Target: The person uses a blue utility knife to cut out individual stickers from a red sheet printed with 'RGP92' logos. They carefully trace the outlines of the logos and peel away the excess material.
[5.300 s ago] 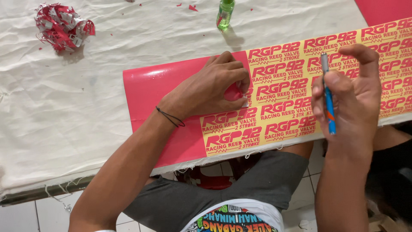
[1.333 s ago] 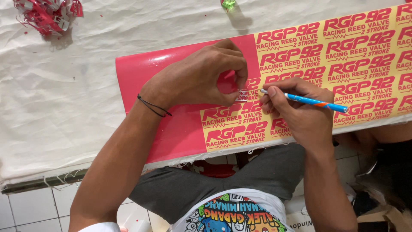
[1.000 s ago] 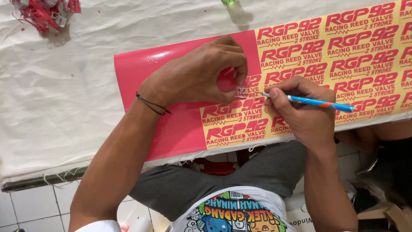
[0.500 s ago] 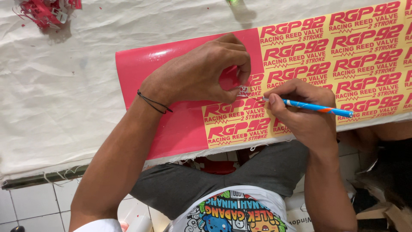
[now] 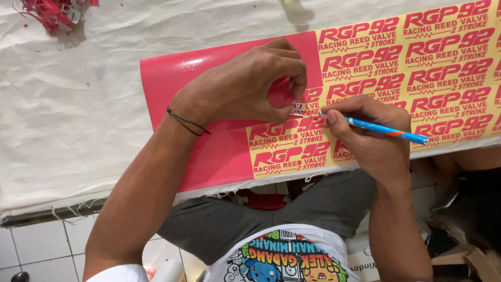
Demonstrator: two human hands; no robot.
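Note:
A long vinyl sticker sheet [image 5: 438, 68] lies across the cloth-covered table, yellow with rows of red lettering; its left part [image 5: 172, 73] is bare glossy red. My left hand [image 5: 245, 86] rests on the sheet and pinches a small peeled scrap [image 5: 297, 108] between thumb and fingers. My right hand [image 5: 368, 136] holds a blue pen-shaped cutting tool [image 5: 386, 130] like a pencil, its tip pointing left at the scrap, just beside my left fingertips. A thin black band circles my left wrist.
White cloth [image 5: 68, 120] covers the table, frayed at the near edge. A heap of crumpled red vinyl scraps [image 5: 52, 10] lies at the far left. My lap in grey shorts [image 5: 271, 214] is below the edge; tiled floor and cardboard lie lower down.
Since five seconds ago my right hand lowered the cutting tool from upright to the sheet. Over the last second both hands stayed almost still, the left pinching the scrap at the tool's tip.

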